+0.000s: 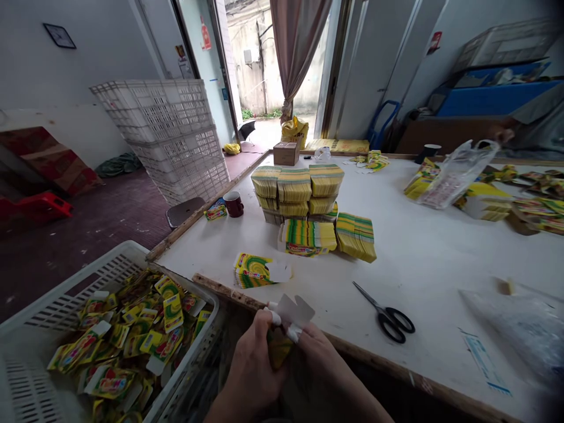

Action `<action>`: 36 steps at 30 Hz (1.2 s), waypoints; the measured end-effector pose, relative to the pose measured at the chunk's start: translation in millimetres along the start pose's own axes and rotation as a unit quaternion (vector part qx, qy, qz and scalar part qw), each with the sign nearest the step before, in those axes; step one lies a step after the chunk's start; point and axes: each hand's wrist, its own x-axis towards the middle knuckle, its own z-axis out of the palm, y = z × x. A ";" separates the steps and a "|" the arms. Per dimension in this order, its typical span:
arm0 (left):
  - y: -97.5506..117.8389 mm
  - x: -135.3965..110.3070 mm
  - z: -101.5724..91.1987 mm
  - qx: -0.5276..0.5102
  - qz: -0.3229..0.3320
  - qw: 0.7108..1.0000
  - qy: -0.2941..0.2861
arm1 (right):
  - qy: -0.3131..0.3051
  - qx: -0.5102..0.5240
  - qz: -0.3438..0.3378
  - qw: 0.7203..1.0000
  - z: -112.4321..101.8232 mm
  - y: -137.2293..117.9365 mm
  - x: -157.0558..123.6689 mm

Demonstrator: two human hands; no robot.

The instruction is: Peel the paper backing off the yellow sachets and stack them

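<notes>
Between my two hands, just over the table's front edge, is a small yellow carton (279, 351) with its pale flaps standing up. My left hand (253, 355) is closed around its left side. From the right, my right hand (318, 351) pinches the carton near the flaps. White wrapping covers some of my fingertips. Just beyond my hands lies a fanned stack of flat yellow-green cartons (255, 271). Farther back stand bundled rows of folded cartons (294, 185). The lower part of the carton I hold is partly hidden by my fingers.
A white plastic basket (203, 289) of cartons stands at left, below table height. Black-handled scissors (390, 320) lie right of my hands on the white table (409, 258). A dark mug (233, 204) stands near the left edge. At far right, a person's hand (502, 135) is near a plastic bag (458, 176).
</notes>
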 end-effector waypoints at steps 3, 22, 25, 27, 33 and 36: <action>-4.9 -1.8 0.7 0.005 -0.011 0.999 -0.041 | 0.001 -0.009 0.043 0.999 0.3 1.1 3.3; -11.3 13.8 -31.2 0.075 -0.093 0.990 -0.079 | -0.131 -0.432 -0.138 0.881 -22.3 -14.2 6.9; -7.7 19.1 -36.7 0.069 -0.086 0.987 -0.121 | -0.191 -0.424 -0.131 0.876 -24.8 -40.0 9.4; -4.4 23.1 -36.5 0.072 -0.070 0.986 -0.133 | -0.203 -0.414 -0.128 0.878 -25.5 -47.8 12.1; -7.3 23.4 -34.0 0.141 -0.097 0.982 -0.079 | -0.080 -0.281 -0.144 0.946 -10.0 -8.3 16.7; -32.2 14.1 -57.6 0.180 -0.121 0.976 -0.038 | -0.081 -0.293 -0.117 0.945 -5.5 8.9 28.2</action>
